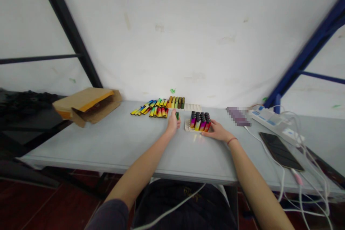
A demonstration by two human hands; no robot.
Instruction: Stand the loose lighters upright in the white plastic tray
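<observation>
My left hand (173, 123) pinches a small dark green object (177, 115), probably a lighter, between its fingers. My right hand (217, 132) lies flat on the table with its fingertips against a white moulded tray (188, 126). Several lighters (199, 121) with black tops and rainbow-gradient bodies stand upright in that tray. Left of my left hand, a heap of yellow, red and blue lighters (155, 108) lies on the table. Behind them stands a row of similar lighters (176, 102), next to a second white tray (193, 107) with no lighters visible in it.
A grey folding table (121, 143) bears everything. A cardboard envelope (87, 106) lies at its far left. On the right are a blurred purple item (238, 116), a white power strip (269, 120), a black smartphone (280, 151) and white cables (309, 158).
</observation>
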